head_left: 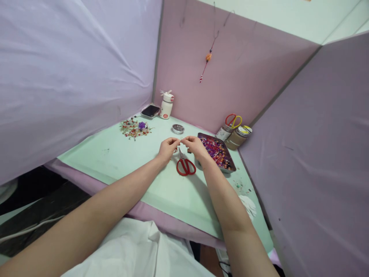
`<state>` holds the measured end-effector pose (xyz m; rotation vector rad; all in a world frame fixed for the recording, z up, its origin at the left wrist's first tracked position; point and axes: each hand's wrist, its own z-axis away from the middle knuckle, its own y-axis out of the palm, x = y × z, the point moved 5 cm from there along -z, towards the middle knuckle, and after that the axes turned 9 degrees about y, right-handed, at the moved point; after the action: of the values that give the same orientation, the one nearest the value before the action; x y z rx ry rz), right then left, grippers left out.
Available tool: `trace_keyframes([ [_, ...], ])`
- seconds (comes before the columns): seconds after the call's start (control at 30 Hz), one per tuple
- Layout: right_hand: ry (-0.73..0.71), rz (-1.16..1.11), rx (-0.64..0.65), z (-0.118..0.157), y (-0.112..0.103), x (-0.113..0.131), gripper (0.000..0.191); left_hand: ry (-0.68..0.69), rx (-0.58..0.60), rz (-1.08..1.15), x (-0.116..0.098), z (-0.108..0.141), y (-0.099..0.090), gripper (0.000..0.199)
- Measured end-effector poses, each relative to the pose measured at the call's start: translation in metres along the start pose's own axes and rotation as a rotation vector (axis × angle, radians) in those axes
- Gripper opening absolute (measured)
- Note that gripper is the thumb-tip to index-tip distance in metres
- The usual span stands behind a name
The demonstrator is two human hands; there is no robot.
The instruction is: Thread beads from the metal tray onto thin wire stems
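Observation:
My left hand (168,150) and my right hand (196,146) meet above the middle of the green table, fingertips pinched and almost touching. Something small and thin is between them, too fine to make out. A few tiny reddish beads (175,150) show just below my left fingers. Red-handled scissors (186,166) lie right beneath the hands, their blades pointing up toward the fingertips. Beside my right hand stands a dark tray (232,163) of purple, red and orange beads (215,150), partly covered by that hand. A small dark piece (189,151) lies under my right fingers.
A spool of thin line (178,129) lies beyond the hands. Strung beads (134,129) are heaped at left, near a phone (150,111) and white bottle (166,105). Jars (238,137) and a can with scissors (224,132) stand back right. A beaded string (208,57) hangs above.

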<state>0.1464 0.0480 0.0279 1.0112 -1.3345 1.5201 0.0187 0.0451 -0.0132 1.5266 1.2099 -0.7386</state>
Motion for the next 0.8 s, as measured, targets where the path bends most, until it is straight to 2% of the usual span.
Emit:
trace_keyframes([
  [0.1, 0.016, -0.089, 0.040, -0.001, 0.001, -0.001, 0.016, 0.001, 0.006, 0.009, 0.000, 0.000, 0.000, 0.030],
  [0.23, 0.085, -0.261, 0.142, -0.001, 0.002, -0.004, 0.028, -0.016, 0.041, 0.065, 0.000, 0.001, 0.004, 0.031],
  [0.33, 0.115, -0.324, 0.206, 0.000, 0.003, -0.003, 0.029, -0.036, 0.065, 0.073, -0.002, 0.003, 0.006, 0.030],
  [0.53, 0.062, -0.295, 0.130, 0.001, 0.001, -0.002, 0.021, 0.002, 0.059, -0.066, -0.005, 0.003, 0.004, 0.028],
  [0.8, 0.033, -0.220, 0.020, -0.007, 0.005, -0.011, 0.016, -0.050, 0.039, -0.219, -0.004, 0.004, 0.000, 0.019],
])
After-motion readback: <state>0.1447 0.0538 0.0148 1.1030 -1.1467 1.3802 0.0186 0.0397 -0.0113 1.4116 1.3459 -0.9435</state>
